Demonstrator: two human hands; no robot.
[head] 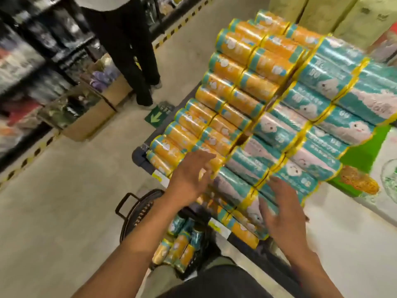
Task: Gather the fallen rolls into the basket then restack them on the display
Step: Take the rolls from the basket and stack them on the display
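Nothing is gripped: left hand [191, 175] and right hand [279, 211] are held with fingers spread over the near end of the stacked rolls [268, 93], filling centre and right. At lower centre, loose rolls [180, 246] are seen inside the black basket [129, 216].

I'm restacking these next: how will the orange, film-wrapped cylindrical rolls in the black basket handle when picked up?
The orange film-wrapped rolls look glossy, so probably slippery. Being cylinders, they will likely roll unless nested on the display stack. They seem stiff: they stand upright in the black basket.
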